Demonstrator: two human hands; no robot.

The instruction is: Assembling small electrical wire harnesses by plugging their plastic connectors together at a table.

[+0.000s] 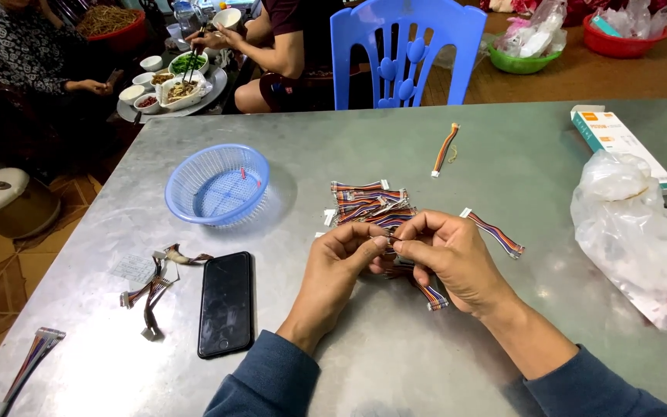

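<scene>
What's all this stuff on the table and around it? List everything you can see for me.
Ribbon cable pile: many, rainbow striped, table centre.
Loose cables: one at far centre, one right of the hands, several dull ones beside the phone, one at near left edge.
Basket: one, blue, left of the pile.
Phone: one, black, face up.
Plastic bag: one, clear, right side.
Box: one, white and teal, behind the bag.
Chair: one, blue, beyond the table.
People eating: two, top left.
Left hand and right hand: together pinching a cable.
</scene>
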